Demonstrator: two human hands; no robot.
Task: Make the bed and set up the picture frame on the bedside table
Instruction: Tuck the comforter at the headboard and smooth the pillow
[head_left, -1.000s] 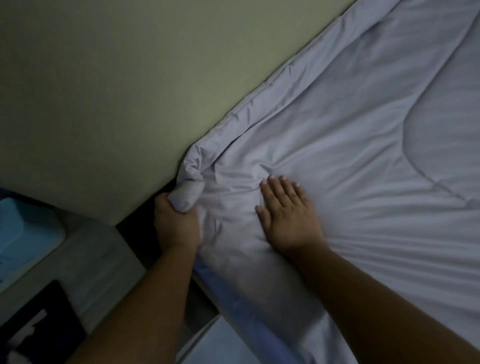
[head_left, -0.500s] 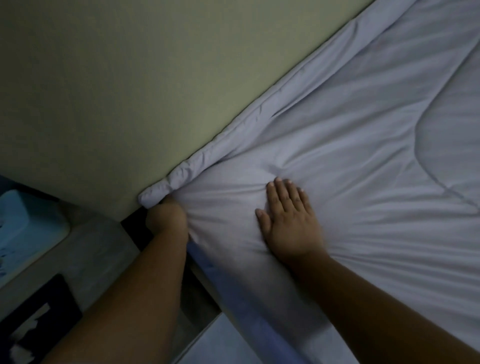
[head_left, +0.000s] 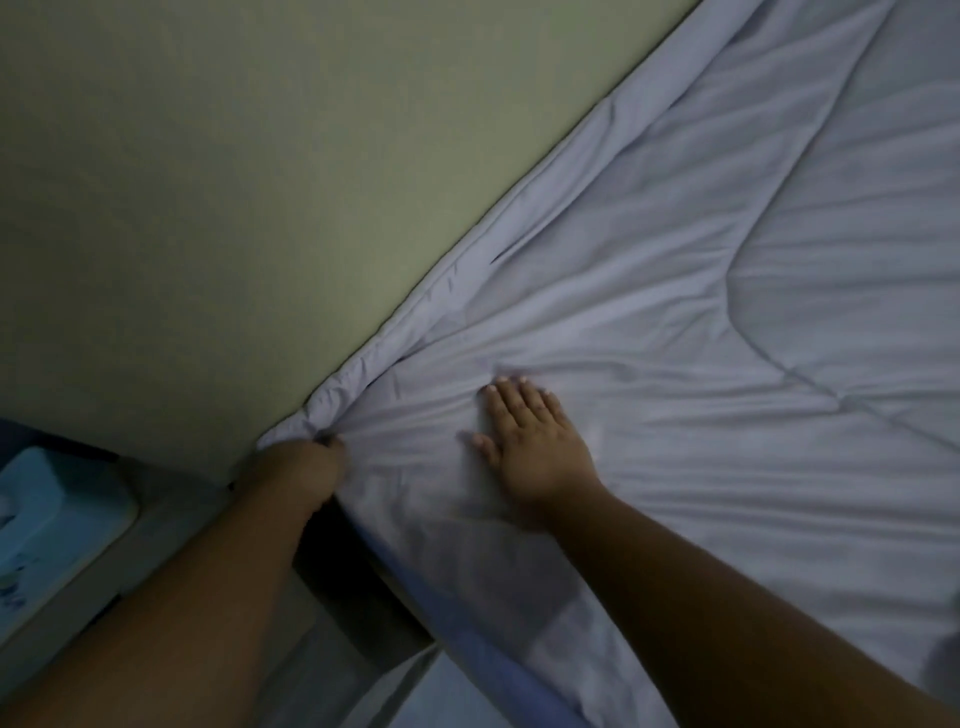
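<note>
A pale lilac quilted blanket (head_left: 675, 322) covers the bed and runs along the wall. My left hand (head_left: 304, 470) is closed on the blanket's corner at the head of the bed, right where it meets the wall, with folds radiating from the grip. My right hand (head_left: 535, 441) lies flat on the blanket, fingers spread, a little to the right of the left hand. A darker blue sheet edge (head_left: 467, 623) shows under the blanket along the bed's side. The picture frame is out of view.
A greenish wall (head_left: 260, 182) borders the bed on the upper left. A light bedside table (head_left: 156, 535) stands at the lower left with a light blue object (head_left: 47, 519) on it. A dark gap (head_left: 353, 587) separates table and bed.
My left hand has pulled the blanket corner out toward the wall corner, so the bunched corner is now drawn flat. My right hand stayed pressed on the blanket.
</note>
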